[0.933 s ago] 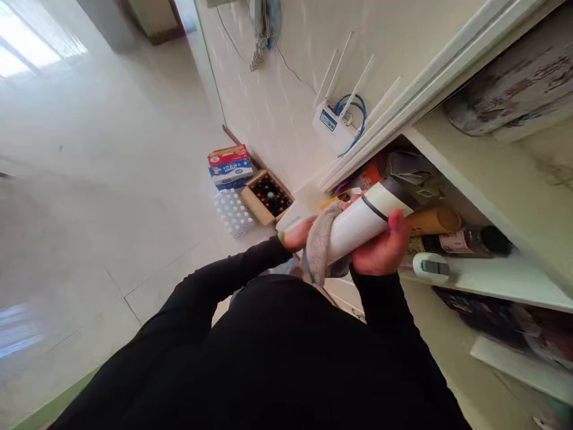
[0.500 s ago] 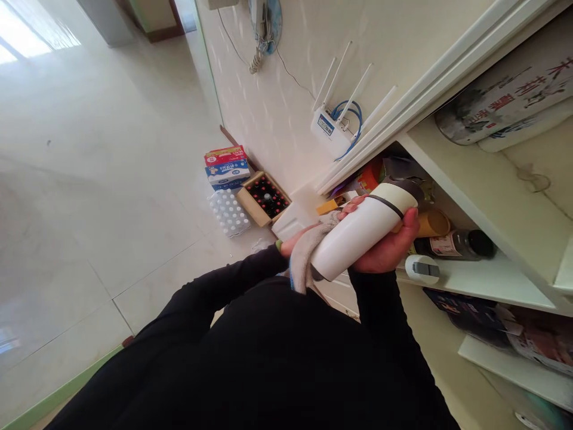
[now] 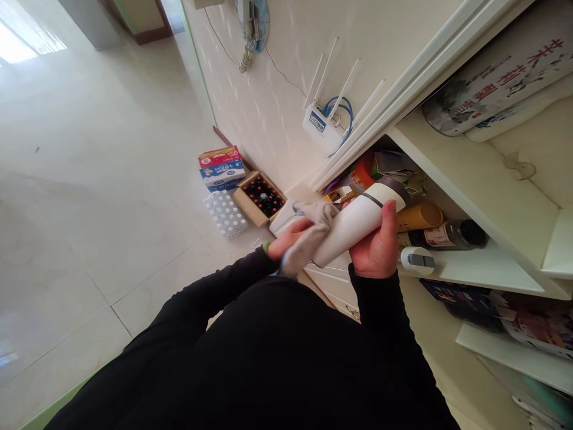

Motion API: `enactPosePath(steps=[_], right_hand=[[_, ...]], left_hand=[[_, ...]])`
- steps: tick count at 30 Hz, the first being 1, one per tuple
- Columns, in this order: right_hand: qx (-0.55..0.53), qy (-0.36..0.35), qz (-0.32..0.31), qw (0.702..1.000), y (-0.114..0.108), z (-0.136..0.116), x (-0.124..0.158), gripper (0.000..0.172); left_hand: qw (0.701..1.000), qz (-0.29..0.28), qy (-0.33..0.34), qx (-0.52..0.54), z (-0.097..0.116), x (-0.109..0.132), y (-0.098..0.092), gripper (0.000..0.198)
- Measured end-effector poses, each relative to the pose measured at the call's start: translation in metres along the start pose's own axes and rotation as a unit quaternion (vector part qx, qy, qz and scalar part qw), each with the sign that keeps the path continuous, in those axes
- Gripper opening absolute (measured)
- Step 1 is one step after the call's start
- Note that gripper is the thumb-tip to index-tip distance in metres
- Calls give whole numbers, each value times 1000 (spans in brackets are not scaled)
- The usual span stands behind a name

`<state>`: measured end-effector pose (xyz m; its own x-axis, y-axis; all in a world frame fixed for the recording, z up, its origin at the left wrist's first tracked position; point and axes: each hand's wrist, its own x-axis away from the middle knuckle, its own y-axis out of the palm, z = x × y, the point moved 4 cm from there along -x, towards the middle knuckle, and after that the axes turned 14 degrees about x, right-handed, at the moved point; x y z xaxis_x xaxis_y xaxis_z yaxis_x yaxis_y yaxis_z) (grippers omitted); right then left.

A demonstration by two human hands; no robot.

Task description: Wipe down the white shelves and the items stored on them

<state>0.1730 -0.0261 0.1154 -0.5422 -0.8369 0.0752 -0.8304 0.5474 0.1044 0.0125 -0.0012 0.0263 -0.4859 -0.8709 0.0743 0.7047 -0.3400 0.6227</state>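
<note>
Head view, looking down past the person's front: on the left, pale floor (image 3: 102,179) spreads wide, and that is where the arms have most room. On the right it's tighter, with the cabinet shelf (image 3: 474,276) running its front edge close by the right forearm, and a white lid (image 3: 418,261) sitting near that edge. Just past the hands, a yellow container (image 3: 421,216) and a dark-capped jar (image 3: 452,234) lie on their sides. Higher up, a router (image 3: 324,128) is by the wall, well apart from the work; a carton of red-capped bottles (image 3: 248,206) stands on the floor beyond the left hand (image 3: 290,237).

Between the hands is the white bottle (image 3: 351,230), tilted, its dark-rimmed end pointing toward the shelf. The right hand (image 3: 376,248) is clamped round it, palm beneath, thumb up along the near side by the dark band, the other fingers mostly hidden. The left fingers are closed on a greyish cloth (image 3: 308,236), their tips lost in its folds; the cloth lies against the bottle's lower part, slightly blurred.
</note>
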Motion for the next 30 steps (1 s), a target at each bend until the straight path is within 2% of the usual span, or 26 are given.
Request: enactPosePath(steps=[3, 7, 11, 14, 18, 22, 26, 30], right_hand=[[41, -8, 11, 999, -2, 4, 2, 53], [80, -22, 38, 996, 0, 6, 10, 58], [110, -47, 59, 991, 5, 8, 18, 64], [109, -42, 41, 992, 10, 9, 23, 68], [73, -30, 11, 997, 14, 6, 25, 61], [55, -28, 18, 998, 11, 4, 23, 51], [49, -13, 7, 999, 8, 6, 18, 54], [59, -14, 11, 998, 8, 10, 18, 53]], left_hand=[[999, -32, -21, -19, -1, 2, 13, 43], [993, -9, -48, -109, -7, -1, 21, 47], [978, 11, -6, -208, -2, -4, 27, 53], [969, 0, 22, -244, 0, -3, 26, 53], [980, -30, 41, -193, -4, -4, 20, 44], [990, -36, 22, -135, -11, -7, 12, 41], [994, -13, -21, -105, -19, -3, 5, 44], [992, -23, -38, -118, -15, 8, 11, 49]])
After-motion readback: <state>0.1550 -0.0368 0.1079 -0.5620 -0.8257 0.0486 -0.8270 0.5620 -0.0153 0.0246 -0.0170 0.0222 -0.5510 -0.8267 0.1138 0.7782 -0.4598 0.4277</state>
